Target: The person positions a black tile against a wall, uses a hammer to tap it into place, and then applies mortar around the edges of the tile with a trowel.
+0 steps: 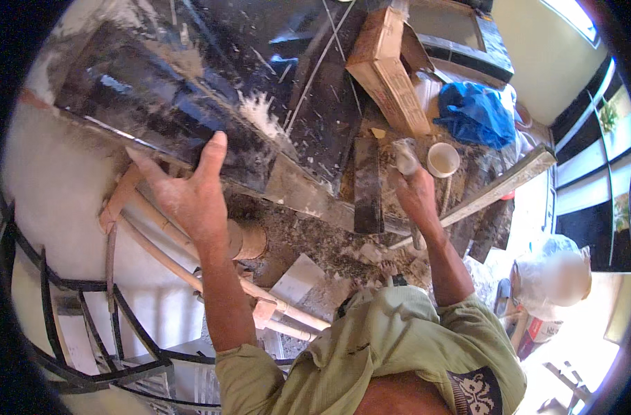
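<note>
My left hand (191, 194) grips the near edge of a dusty black stone strip (129, 114), thumb on its face and some fingertips hidden at the edge. The strip lies along a larger black stone surface (312, 48) streaked with white dust. My right hand (416, 190) is closed on a pale-headed tool (406, 158), perhaps a mallet, its handle pointing down toward me. Beside that hand stand a white cup (443, 160) and a narrow dark strip (366, 187).
A torn cardboard box (381, 76), blue plastic sheet (474, 114) and long dusty bar (502, 183) are at right. Wooden poles (156, 242) and black railing (87, 370) are lower left, a pale sack (543, 270) lower right. Rubble (302, 238) covers the floor.
</note>
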The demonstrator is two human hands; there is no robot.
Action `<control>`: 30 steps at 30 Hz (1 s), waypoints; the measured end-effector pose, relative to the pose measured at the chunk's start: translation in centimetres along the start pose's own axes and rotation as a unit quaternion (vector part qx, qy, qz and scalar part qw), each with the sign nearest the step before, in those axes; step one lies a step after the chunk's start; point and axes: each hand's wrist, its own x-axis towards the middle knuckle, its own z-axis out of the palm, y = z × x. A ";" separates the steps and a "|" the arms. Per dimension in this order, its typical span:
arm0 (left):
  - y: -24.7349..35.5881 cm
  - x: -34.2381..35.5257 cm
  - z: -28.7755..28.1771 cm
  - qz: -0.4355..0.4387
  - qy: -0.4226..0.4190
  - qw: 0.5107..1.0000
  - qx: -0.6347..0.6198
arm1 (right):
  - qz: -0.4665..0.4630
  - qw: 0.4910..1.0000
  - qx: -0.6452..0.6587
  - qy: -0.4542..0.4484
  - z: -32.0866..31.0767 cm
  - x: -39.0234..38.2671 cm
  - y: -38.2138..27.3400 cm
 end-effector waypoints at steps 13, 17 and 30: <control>0.4 0.2 -1.2 -0.010 -0.038 0.994 0.104 | 0.131 0.974 -0.180 -0.028 10.3 5.0 14.4; -0.2 0.2 -1.7 -0.010 -0.056 0.996 0.070 | 0.125 0.968 -0.214 -0.032 10.4 4.8 13.6; 1.3 0.8 -4.2 -0.097 -0.076 0.982 -0.142 | -0.020 0.976 -0.217 0.020 13.1 5.8 19.4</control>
